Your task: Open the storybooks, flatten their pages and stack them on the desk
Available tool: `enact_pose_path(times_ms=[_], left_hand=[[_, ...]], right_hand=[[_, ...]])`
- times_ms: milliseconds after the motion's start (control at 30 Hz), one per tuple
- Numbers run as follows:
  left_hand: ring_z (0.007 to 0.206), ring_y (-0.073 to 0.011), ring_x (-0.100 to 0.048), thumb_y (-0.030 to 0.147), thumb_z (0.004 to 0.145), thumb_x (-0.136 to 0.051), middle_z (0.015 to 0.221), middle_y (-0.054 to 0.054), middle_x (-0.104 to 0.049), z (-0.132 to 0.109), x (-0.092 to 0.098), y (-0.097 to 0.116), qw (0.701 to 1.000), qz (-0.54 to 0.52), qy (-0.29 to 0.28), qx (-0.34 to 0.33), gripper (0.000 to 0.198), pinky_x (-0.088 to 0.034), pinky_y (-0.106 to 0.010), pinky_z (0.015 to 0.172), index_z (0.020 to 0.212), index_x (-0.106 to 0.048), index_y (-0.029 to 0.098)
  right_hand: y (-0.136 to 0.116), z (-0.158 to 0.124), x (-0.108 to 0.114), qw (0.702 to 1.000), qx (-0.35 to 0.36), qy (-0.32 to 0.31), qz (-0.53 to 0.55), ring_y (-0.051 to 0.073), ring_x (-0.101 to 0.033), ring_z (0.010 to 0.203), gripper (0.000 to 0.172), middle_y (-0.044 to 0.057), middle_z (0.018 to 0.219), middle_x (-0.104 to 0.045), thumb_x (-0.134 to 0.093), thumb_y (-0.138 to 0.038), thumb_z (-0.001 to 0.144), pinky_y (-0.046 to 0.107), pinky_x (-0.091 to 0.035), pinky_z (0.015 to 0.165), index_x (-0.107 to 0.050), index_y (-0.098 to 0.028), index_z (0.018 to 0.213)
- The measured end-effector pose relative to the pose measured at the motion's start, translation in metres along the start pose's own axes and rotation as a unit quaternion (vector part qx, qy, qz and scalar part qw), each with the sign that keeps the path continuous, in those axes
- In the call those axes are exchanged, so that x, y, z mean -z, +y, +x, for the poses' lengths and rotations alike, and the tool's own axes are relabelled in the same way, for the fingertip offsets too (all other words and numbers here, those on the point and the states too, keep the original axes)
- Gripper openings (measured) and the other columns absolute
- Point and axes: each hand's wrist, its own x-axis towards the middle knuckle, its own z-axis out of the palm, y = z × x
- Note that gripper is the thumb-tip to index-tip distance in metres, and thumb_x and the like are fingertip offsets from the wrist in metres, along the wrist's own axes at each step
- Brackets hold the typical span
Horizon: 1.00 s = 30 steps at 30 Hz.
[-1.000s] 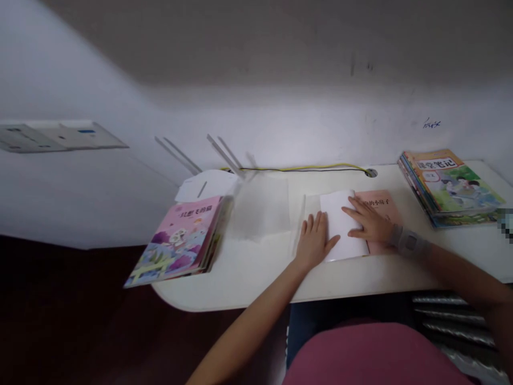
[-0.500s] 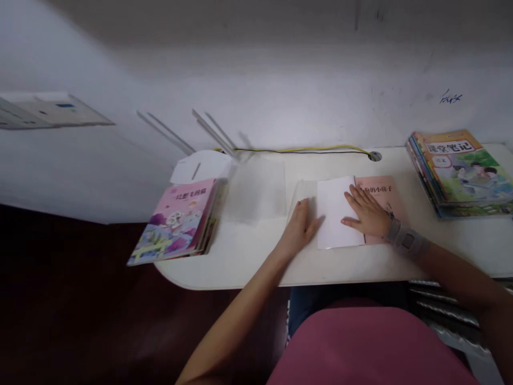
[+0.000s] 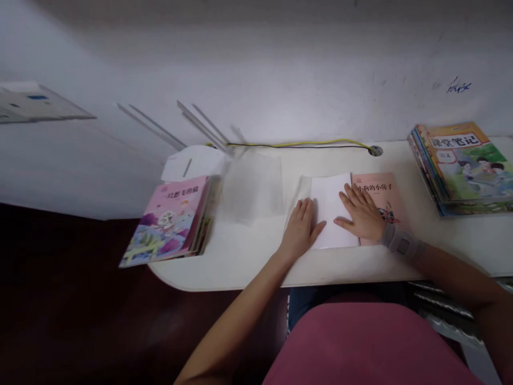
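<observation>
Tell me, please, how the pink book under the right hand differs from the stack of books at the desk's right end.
The pink book is one thin volume; the stack of books is several thick. The pink book's cover is mostly plain pink; the stack's top cover is a colourful scene. The right hand touches the pink book, not the stack. Both lie flat on the white desk.

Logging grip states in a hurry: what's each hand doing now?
Left hand: open, flat, holding nothing, thumb on the white sheet.
Right hand: open, flat, holding nothing, fingertips on that sheet, palm over the pink book.
</observation>
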Motion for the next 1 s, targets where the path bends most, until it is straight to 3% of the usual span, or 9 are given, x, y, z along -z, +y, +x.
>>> enact_pose_path(times_ms=[267,400,633,800,1000], left_hand=[[0.143,-0.0298,-0.020,0.052,0.095,-0.038,0.153,-0.020,-0.026,-0.004,0.015,0.001,0.999,-0.033,-0.022,0.022,0.068,-0.032,-0.051,0.111,0.149,-0.020,0.014],[0.143,-0.0305,-0.019,0.052,0.095,-0.036,0.153,-0.021,-0.027,-0.019,0.019,0.006,1.000,0.013,-0.023,0.016,0.066,-0.031,-0.050,0.111,0.148,-0.024,0.013],[0.140,-0.0329,-0.027,0.054,0.095,-0.033,0.146,-0.027,-0.036,-0.034,0.006,0.010,0.994,0.105,-0.006,0.024,0.070,-0.029,-0.053,0.111,0.144,-0.029,0.004],[0.140,-0.0325,-0.028,0.055,0.096,-0.031,0.146,-0.027,-0.036,-0.034,0.007,0.008,0.995,0.096,-0.002,0.015,0.072,-0.030,-0.051,0.111,0.143,-0.030,0.001],[0.141,-0.0329,-0.026,0.055,0.096,-0.030,0.147,-0.028,-0.035,-0.035,0.008,0.008,0.996,0.085,-0.003,0.010,0.072,-0.030,-0.054,0.110,0.145,-0.027,0.003]], right_hand=[[0.005,-0.004,0.003,1.000,0.013,-0.004,0.013,0.034,-0.025,0.142,0.075,0.017,0.155,-0.025,-0.041,-0.061,0.089,0.049,-0.022,0.114,-0.036,-0.011,0.144],[0.016,-0.012,0.003,0.999,0.040,0.006,0.033,0.032,-0.028,0.141,0.072,0.018,0.154,-0.027,-0.042,-0.059,0.089,0.048,-0.024,0.114,-0.038,-0.010,0.142],[0.027,-0.016,-0.003,0.992,0.071,0.041,0.099,0.029,-0.020,0.144,0.077,0.022,0.154,-0.026,-0.031,-0.057,0.093,0.050,-0.027,0.113,-0.017,-0.005,0.149],[0.024,-0.018,-0.002,0.993,0.111,0.013,0.049,0.034,-0.015,0.144,0.094,0.022,0.156,-0.018,-0.037,-0.071,0.084,0.053,-0.020,0.115,-0.020,-0.005,0.148],[0.012,-0.016,-0.004,0.998,0.069,0.010,0.004,0.031,-0.015,0.145,0.090,0.021,0.155,-0.022,-0.038,-0.070,0.085,0.048,-0.017,0.116,-0.027,-0.005,0.146]])
